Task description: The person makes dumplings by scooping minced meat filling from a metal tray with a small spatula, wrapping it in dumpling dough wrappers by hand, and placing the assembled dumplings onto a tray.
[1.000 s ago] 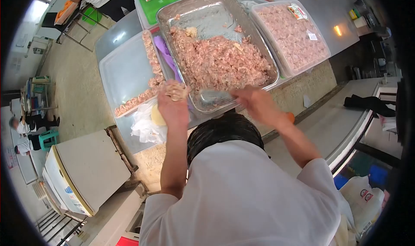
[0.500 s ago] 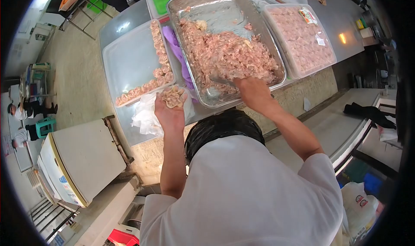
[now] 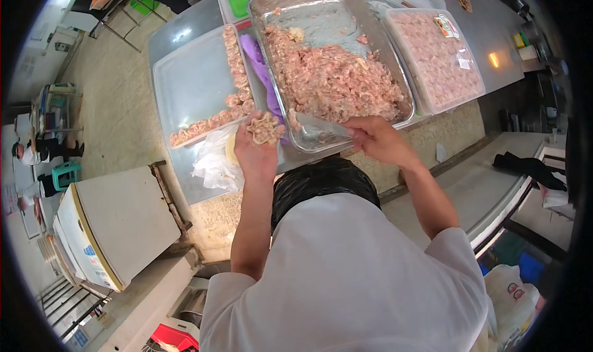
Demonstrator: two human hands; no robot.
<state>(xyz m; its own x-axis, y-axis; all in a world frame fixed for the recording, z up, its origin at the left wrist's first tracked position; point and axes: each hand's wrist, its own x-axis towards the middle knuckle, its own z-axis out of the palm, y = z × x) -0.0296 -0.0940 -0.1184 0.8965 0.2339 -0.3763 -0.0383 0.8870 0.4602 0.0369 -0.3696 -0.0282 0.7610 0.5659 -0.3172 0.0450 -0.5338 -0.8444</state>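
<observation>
We cup one dumpling (image 3: 265, 130) in our left hand (image 3: 256, 157), its fingers curled around it, partly hidden, beside the metal tray's (image 3: 312, 143) near left corner. Our right hand's (image 3: 375, 139) fingers clamp one blade (image 3: 321, 124), handle hidden, over the tray's near edge. Left of the metal tray, one plastic tray (image 3: 197, 74) has open room; two sides hold dumpling rows (image 3: 235, 64).
</observation>
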